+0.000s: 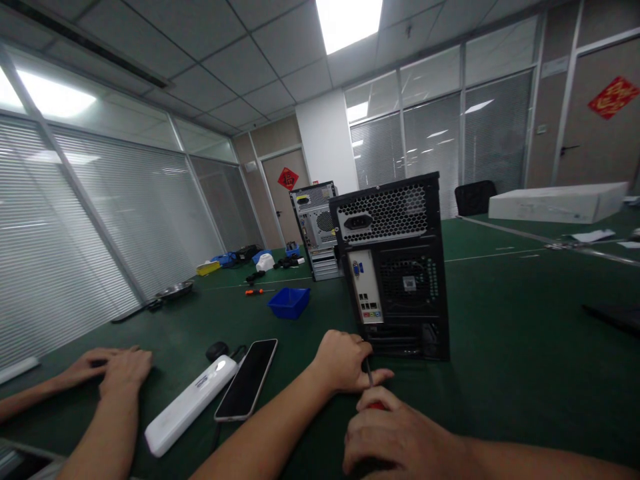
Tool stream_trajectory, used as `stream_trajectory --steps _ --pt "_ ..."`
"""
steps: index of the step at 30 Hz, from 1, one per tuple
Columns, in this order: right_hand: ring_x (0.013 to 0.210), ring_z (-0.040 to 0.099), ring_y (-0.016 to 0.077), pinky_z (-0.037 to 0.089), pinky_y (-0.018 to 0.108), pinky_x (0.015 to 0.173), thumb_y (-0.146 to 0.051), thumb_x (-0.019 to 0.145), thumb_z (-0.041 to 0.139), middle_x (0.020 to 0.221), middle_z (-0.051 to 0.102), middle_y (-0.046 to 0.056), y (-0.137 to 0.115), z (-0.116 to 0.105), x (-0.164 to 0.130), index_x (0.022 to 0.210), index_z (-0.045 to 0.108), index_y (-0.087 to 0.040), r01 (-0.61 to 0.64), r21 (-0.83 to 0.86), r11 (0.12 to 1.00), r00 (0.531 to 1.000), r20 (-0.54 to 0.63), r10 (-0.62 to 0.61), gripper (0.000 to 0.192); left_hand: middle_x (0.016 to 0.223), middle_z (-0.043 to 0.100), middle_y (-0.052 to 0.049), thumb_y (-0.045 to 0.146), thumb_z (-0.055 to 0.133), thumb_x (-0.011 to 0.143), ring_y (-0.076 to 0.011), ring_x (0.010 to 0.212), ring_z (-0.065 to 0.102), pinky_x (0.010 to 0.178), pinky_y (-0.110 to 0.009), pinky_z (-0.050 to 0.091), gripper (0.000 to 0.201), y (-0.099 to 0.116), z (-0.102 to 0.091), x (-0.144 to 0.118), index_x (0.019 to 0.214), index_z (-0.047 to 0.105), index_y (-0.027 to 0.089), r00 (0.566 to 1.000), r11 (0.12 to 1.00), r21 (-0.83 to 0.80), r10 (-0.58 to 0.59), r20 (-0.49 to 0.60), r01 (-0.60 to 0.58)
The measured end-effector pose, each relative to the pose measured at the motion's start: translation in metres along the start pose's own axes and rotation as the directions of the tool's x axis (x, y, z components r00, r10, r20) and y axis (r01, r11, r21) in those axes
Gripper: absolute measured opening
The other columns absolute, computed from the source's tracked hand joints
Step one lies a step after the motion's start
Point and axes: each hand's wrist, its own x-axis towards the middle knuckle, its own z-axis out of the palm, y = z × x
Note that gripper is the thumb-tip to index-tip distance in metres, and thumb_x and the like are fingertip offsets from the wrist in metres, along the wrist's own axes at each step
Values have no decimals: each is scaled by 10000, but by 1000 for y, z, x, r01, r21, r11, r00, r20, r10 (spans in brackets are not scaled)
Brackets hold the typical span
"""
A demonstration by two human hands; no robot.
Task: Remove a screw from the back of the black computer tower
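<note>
A black computer tower [405, 280] stands upright on the green table with its rear panel facing me. My left hand [340, 363] is at its lower left corner, fingers curled and thumb stretched to the right; whatever the fingers grip is hidden. My right hand [395, 437], lower down, is closed around a screwdriver [376, 405] with a red handle. Its thin shaft points up past the left hand's fingers toward the bottom of the rear panel. The screwdriver's tip cannot be made out.
Another person's hands [117, 367] rest on the table at left. Nearby lie a phone [247, 381] and a white power strip [193, 405]. Beyond are a blue bin [289, 303], an orange-handled screwdriver [254, 292] and a second computer tower [317, 233]. A white box [557, 203] lies far right.
</note>
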Motion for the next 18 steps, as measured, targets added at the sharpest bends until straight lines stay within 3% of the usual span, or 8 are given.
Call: stream_trajectory --steps 4,6,8,11,14,18 --pt "943 590 132 366 340 992 -318 1123 281 989 658 20 3 14 -4 1009 572 -186 57 51 997 989 -140 -50 339 875 779 -80 740 507 900 -278 788 753 615 -326 492 604 1 -3 -1 925 765 195 1000 1000 -10 0 -8 0" --pt "855 569 127 396 311 940 -359 1139 201 913 645 17 1 20 -7 987 571 -180 31 83 996 975 -221 -13 438 867 776 -80 735 495 906 -273 779 750 606 -321 485 604 0 -4 -2 915 759 192 1000 1000 -12 12 -4 -12" --pt "862 572 117 408 283 918 -388 1155 183 917 648 15 -3 19 -6 1039 579 -182 -15 105 994 973 -226 38 462 861 773 -82 698 490 924 -265 775 748 602 -312 478 572 0 -4 -2 903 749 189 1000 1000 -10 20 -5 -20" --pt "913 588 107 407 269 924 -387 1161 220 935 651 16 -9 13 -4 1075 571 -188 -72 109 991 968 -233 96 413 858 771 -81 644 480 948 -259 782 747 608 -306 476 525 -1 -4 -2 902 739 189 999 999 -6 32 -17 -32" --pt "882 562 124 418 267 889 -402 1155 242 860 614 24 -12 10 -5 985 546 -171 -110 73 991 950 -285 126 419 833 766 -80 639 472 953 -257 765 745 603 -305 469 527 0 -4 -2 876 729 185 999 999 7 38 -13 -38" --pt "872 541 139 409 292 920 -301 1109 456 853 591 9 -9 16 -13 937 550 -185 -96 -62 993 962 -261 77 227 818 761 -84 630 449 968 -257 756 741 595 -305 455 538 2 -5 -1 835 716 182 999 999 21 36 2 -36"
